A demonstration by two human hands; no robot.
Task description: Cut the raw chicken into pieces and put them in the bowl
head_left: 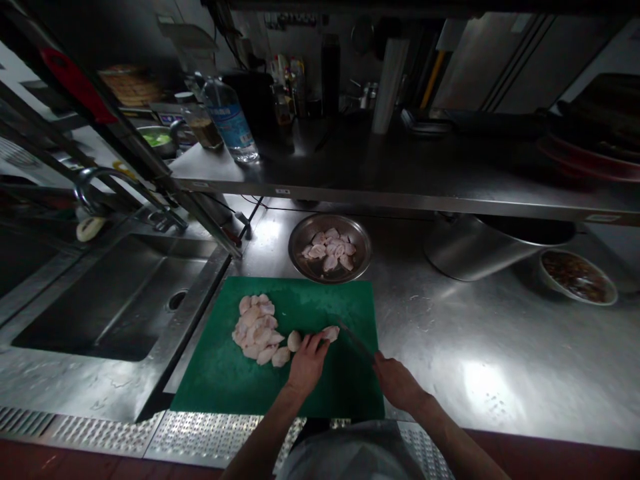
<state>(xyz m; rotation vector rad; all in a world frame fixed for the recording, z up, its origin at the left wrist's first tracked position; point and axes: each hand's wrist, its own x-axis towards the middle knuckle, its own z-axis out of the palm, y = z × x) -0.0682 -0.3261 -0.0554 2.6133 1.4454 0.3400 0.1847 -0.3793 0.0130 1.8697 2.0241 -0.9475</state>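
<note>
Sink: steel basin at far left, set into the counter, tap arching over it

Cutting board: green, lying just right of the sink, long side parallel to the counter edge

Cut pieces: pale raw meat, heaped on the board's left half

Left hand: fingers curled down, pinning the uncut piece at the board's centre; the piece lies with its long axis roughly left to right, free end pointing right toward the blade

Knife: dark blade slanting up-left from the grip, tip just beside the pinned piece

Right hand: closed around the knife handle, at the board's right edge

Steel bowl: behind the board, holding more pale pieces

Large pot: tipped on its side under the shelf, right of the bowl

Small bowl: far right, dark contents

Step, as judged: slicing in progress. The next cut would call for the blade to cross the piece's long axis, clear of the curled fingertips
</note>
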